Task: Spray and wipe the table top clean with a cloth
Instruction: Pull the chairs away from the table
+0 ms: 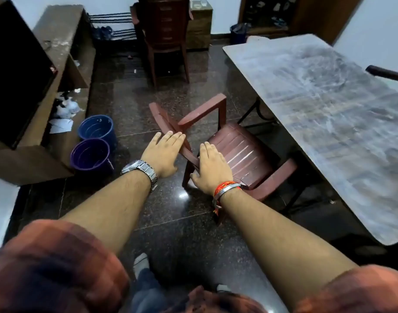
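Both hands reach out over a maroon plastic armchair (243, 152) that sits on the dark polished stone floor (171, 222), just beside the left long edge of the counter (328, 109). The counter fills the right side of the view. Its grey, marble-patterned top is covered with pale streaks and smears, and a black chair arm (385, 73) pokes in at its far side.

The left hand (164, 152), with a steel wristwatch (140, 169) above it, lies flat with straight fingers held together. The fingertips touch the top rail of the armchair's backrest, and the grip is slack, closed round nothing. The right hand (212, 168), wearing a metal bangle (227, 190) and a red thread at the wrist, is also flat, with its fingers extended and the thumb spread out. It rests where the backrest meets the seat. Its grip looks open too, though the palm hides the contact, so I cannot tell whether the thumb hooks under the edge.

To the left, two buckets stand touching on the floor: a blue bucket (96, 128) behind and a purple bucket (89, 155) in front. Both are next to a low brown shelf unit (58, 41) with crumpled paper scraps (65, 109) on its lower ledge. At the far wall a stack of maroon chairs (166, 30) stands near a shoe rack (112, 26).
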